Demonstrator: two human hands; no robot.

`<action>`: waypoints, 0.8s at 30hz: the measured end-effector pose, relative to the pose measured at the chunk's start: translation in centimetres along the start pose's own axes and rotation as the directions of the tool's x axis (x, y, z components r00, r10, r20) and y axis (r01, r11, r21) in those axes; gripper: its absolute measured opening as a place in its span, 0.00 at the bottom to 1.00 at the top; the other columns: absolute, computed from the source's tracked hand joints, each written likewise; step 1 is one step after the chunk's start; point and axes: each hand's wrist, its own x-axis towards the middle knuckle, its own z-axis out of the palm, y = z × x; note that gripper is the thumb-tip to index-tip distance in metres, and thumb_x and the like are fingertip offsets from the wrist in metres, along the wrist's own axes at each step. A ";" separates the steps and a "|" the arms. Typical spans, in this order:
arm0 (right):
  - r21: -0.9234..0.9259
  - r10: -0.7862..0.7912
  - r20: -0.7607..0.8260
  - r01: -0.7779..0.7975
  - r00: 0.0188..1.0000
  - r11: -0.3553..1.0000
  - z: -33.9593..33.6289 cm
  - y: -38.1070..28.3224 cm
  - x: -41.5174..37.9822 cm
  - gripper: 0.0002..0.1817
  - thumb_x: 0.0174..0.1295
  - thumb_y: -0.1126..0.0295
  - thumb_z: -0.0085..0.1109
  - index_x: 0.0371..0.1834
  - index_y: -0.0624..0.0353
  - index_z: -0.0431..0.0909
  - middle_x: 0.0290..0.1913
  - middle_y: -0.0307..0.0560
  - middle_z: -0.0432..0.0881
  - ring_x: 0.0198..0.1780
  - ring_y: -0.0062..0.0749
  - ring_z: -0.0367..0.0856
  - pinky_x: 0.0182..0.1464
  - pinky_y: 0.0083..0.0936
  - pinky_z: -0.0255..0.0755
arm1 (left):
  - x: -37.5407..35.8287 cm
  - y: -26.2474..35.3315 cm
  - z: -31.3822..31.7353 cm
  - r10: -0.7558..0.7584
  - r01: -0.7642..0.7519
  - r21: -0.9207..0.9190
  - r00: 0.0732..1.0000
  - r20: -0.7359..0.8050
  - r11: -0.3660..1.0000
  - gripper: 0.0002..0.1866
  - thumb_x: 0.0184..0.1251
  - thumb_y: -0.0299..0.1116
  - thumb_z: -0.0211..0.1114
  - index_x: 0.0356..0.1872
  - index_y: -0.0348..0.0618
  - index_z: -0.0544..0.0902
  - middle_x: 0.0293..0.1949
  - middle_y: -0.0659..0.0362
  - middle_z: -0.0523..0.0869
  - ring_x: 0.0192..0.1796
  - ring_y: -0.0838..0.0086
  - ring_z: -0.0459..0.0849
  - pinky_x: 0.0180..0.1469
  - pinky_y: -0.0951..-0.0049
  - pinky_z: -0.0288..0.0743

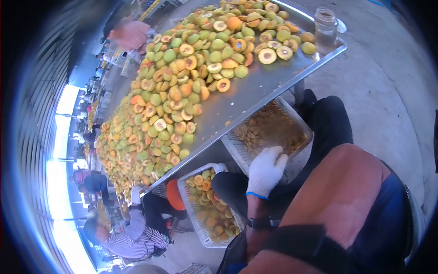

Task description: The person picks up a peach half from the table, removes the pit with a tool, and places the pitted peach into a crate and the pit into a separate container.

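My left hand (pixel 266 171), in a white knit glove with a blue cuff, hangs over the near rim of a plastic bin (pixel 297 111). Its thumb stands apart from the fingers, and nothing shows in its grasp. Wet brown scraps that look like fruit pits (pixel 255 130) lie in that bin. My right forearm (pixel 335 194) crosses close to the camera with a black band round it, but the right hand is out of view. A big heap of halved green-and-orange stone fruit (pixel 182 91), like apricots or peaches, covers much of the metal table (pixel 255 93).
A white crate of halved fruit (pixel 186 201) stands on the floor beside my leg. A clear jar (pixel 325 29) sits at the table's corner. A co-worker in a striped top (pixel 137 242) is at lower left, near an orange round object (pixel 174 195). Others work farther back.
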 end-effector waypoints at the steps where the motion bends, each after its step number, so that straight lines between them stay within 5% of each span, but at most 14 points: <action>1: -0.003 0.007 0.003 -0.007 1.000 1.000 -0.1 0.4 0.0 0.21 0.71 0.64 0.61 0.65 0.56 0.76 0.53 0.46 0.84 0.41 0.47 0.88 0.46 0.36 0.81 | -0.2 -0.3 -0.1 0.007 -0.008 -0.030 0.999 -0.035 1.000 0.14 0.72 0.38 0.66 0.50 0.40 0.87 0.46 0.44 0.89 0.50 0.46 0.87 0.53 0.52 0.80; 5: -0.021 0.102 -0.005 -0.102 0.995 0.995 -0.4 2.4 -1.3 0.21 0.73 0.64 0.61 0.66 0.57 0.76 0.54 0.45 0.84 0.41 0.45 0.88 0.46 0.33 0.82 | -0.9 -2.2 -1.4 -0.156 0.087 -0.240 0.947 -0.283 0.967 0.11 0.70 0.31 0.70 0.48 0.37 0.89 0.42 0.45 0.91 0.46 0.54 0.92 0.50 0.62 0.83; 9: 0.093 0.445 -0.153 -0.435 0.882 0.895 -1.8 5.2 -6.0 0.21 0.74 0.63 0.62 0.67 0.57 0.75 0.56 0.43 0.85 0.41 0.42 0.89 0.47 0.30 0.83 | -5.1 -4.0 -2.0 -0.321 0.098 -0.433 0.817 -0.479 0.896 0.09 0.70 0.28 0.68 0.46 0.34 0.89 0.39 0.47 0.92 0.43 0.61 0.92 0.47 0.67 0.83; 11: 0.357 0.589 -0.424 -0.470 0.688 0.807 -1.2 5.6 -9.9 0.14 0.74 0.69 0.56 0.59 0.59 0.79 0.42 0.53 0.86 0.38 0.45 0.90 0.38 0.35 0.80 | -6.9 -4.8 -2.5 -0.414 -0.016 -0.624 0.735 -0.537 0.781 0.08 0.71 0.25 0.67 0.46 0.32 0.89 0.38 0.48 0.92 0.40 0.65 0.91 0.45 0.69 0.83; 13: 0.374 0.789 -0.350 -0.698 0.504 0.611 -1.5 5.3 -14.0 0.20 0.69 0.76 0.61 0.64 0.62 0.77 0.41 0.48 0.89 0.38 0.37 0.90 0.43 0.28 0.82 | -8.4 -4.1 -4.5 -0.464 0.267 -0.479 0.810 -0.359 0.836 0.08 0.72 0.22 0.65 0.46 0.31 0.89 0.36 0.50 0.91 0.38 0.69 0.90 0.45 0.71 0.82; 15: 0.418 0.926 -0.290 -0.838 0.243 0.351 -1.6 5.3 -16.7 0.19 0.71 0.73 0.60 0.63 0.61 0.78 0.30 0.43 0.82 0.31 0.29 0.86 0.35 0.30 0.79 | -9.4 -3.6 -5.2 -0.525 0.304 -0.562 0.802 -0.285 0.769 0.08 0.72 0.22 0.65 0.46 0.31 0.89 0.36 0.52 0.91 0.37 0.70 0.90 0.45 0.71 0.82; 16: 0.397 0.929 -0.285 -0.853 0.237 0.340 -1.6 5.4 -17.2 0.19 0.71 0.73 0.60 0.63 0.61 0.78 0.30 0.43 0.82 0.31 0.29 0.86 0.35 0.30 0.79 | -9.4 -3.1 -6.3 -0.508 0.356 -0.611 0.857 -0.089 0.707 0.08 0.74 0.23 0.64 0.47 0.31 0.89 0.37 0.53 0.91 0.38 0.74 0.89 0.44 0.75 0.82; 17: 0.588 0.965 -0.246 -0.777 0.096 0.227 -1.8 5.7 -17.6 0.18 0.72 0.73 0.59 0.63 0.62 0.78 0.30 0.39 0.81 0.30 0.24 0.83 0.33 0.27 0.77 | -9.2 -2.7 -7.4 -0.460 0.407 -0.649 0.883 0.098 0.643 0.09 0.75 0.23 0.64 0.47 0.30 0.89 0.38 0.55 0.91 0.40 0.78 0.88 0.43 0.78 0.82; 18: 0.748 0.984 -0.174 -0.655 -0.037 0.108 -1.9 6.0 -17.6 0.17 0.72 0.72 0.57 0.62 0.62 0.78 0.30 0.36 0.80 0.29 0.20 0.80 0.32 0.24 0.75 | -8.2 -2.7 -8.9 -0.256 0.226 -0.495 0.967 0.006 0.839 0.07 0.72 0.25 0.68 0.44 0.32 0.90 0.37 0.53 0.92 0.38 0.74 0.91 0.43 0.73 0.84; 20: 0.777 0.979 -0.197 -0.618 -0.056 0.120 -2.1 6.7 -17.3 0.16 0.73 0.72 0.57 0.62 0.62 0.78 0.30 0.35 0.79 0.28 0.18 0.78 0.32 0.22 0.73 | -3.8 -2.6 -13.1 0.112 -0.125 -0.234 0.991 -0.066 0.964 0.09 0.67 0.27 0.72 0.45 0.37 0.91 0.36 0.49 0.91 0.38 0.59 0.92 0.45 0.66 0.86; 23: 0.801 0.976 -0.214 -0.579 -0.037 0.153 -2.0 8.8 -16.6 0.15 0.74 0.71 0.56 0.60 0.62 0.77 0.29 0.34 0.77 0.27 0.16 0.75 0.32 0.20 0.72 | 3.9 -3.1 -17.8 0.174 -0.212 -0.144 0.955 -0.240 0.966 0.11 0.69 0.28 0.69 0.50 0.37 0.89 0.43 0.48 0.92 0.44 0.56 0.92 0.49 0.64 0.84; 24: 0.707 0.981 -0.195 -0.696 -0.019 0.127 -1.9 9.8 -16.8 0.15 0.74 0.70 0.56 0.60 0.62 0.77 0.29 0.34 0.77 0.27 0.16 0.75 0.32 0.20 0.72 | 6.1 -5.1 -17.1 0.135 -0.225 -0.154 0.883 -0.449 0.962 0.12 0.70 0.28 0.69 0.50 0.36 0.89 0.43 0.46 0.92 0.43 0.62 0.92 0.49 0.66 0.83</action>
